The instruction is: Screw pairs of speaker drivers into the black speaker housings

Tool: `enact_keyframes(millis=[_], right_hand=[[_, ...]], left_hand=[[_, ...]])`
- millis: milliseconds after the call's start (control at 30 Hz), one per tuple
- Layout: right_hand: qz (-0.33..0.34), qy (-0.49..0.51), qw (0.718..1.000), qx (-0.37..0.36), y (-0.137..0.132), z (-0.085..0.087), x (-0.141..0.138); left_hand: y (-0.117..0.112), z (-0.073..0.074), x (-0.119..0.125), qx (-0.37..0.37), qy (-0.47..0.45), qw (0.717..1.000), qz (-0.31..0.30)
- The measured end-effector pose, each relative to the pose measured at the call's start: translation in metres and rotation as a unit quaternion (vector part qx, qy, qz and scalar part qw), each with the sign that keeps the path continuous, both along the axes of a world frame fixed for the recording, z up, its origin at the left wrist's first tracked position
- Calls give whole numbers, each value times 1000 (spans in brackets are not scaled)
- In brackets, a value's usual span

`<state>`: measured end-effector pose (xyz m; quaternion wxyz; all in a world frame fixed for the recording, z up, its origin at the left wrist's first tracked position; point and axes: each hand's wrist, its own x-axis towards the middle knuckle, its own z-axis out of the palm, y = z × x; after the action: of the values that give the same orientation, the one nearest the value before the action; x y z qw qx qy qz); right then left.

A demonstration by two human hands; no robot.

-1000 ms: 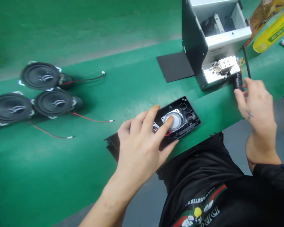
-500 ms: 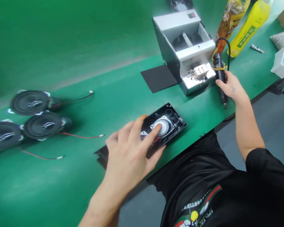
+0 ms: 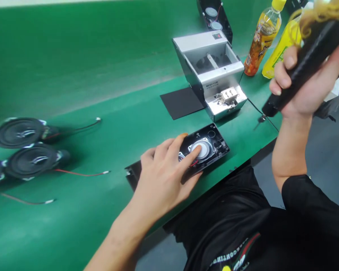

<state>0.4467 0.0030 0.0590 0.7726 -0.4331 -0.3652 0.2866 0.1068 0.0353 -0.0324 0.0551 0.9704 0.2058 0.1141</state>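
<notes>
My left hand (image 3: 165,167) is wrapped over a long black speaker housing (image 3: 222,139) lying on the green bench, index finger on the round white back of a speaker (image 3: 205,151) inside it. A second speaker in the housing is mostly covered by my fingers, with a red wire beside it. Raised above the bench at the right, my right hand (image 3: 313,92) grips a black electric screwdriver (image 3: 305,62). Its thin bit points down and left, apart from the housing. Yellow ties hang at the top of the screwdriver.
Behind the housing stands a silver screw feeder (image 3: 223,77), beside a flat black sheet (image 3: 182,102). Several round speakers (image 3: 34,160) with wires lie at the left. A tea bottle (image 3: 262,41) and yellow bottle (image 3: 282,49) stand at the back right. Another black housing (image 3: 227,28) is behind the feeder.
My right hand has lifted the electric screwdriver from beside the screw feeder, up and toward me. My left hand stays on the housing. The view has shifted slightly.
</notes>
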Motion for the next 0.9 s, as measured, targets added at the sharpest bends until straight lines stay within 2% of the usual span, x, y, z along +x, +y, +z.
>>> enact_keyframes(millis=[67,133,233,300,400,533,733,833,900], right_hand=[[-21,-21,998,55,27,6,-20],[-8,-77,993,92,49,4,-34],[32,-128,984,120,69,-7,-39],[34,-121,983,131,75,-16,-35],[56,-152,982,95,73,-23,-30],[60,-199,978,1,61,-21,-28],[75,-226,970,-48,47,-17,-24],[101,-245,961,-82,31,-9,-25],[125,-224,953,-159,19,2,-22]], left_hand=[[-2,-4,1,-7,-3,1000,9],[-3,-7,1,-18,-5,1000,17],[-3,-9,0,-28,-13,999,16],[-3,-10,0,-25,-21,999,12],[-3,-10,0,-21,-23,999,12],[-4,-10,0,-33,-18,999,22],[-5,-9,1,-64,-25,997,32],[-6,-10,2,-84,-37,995,41],[-7,-9,3,-94,-37,994,48]])
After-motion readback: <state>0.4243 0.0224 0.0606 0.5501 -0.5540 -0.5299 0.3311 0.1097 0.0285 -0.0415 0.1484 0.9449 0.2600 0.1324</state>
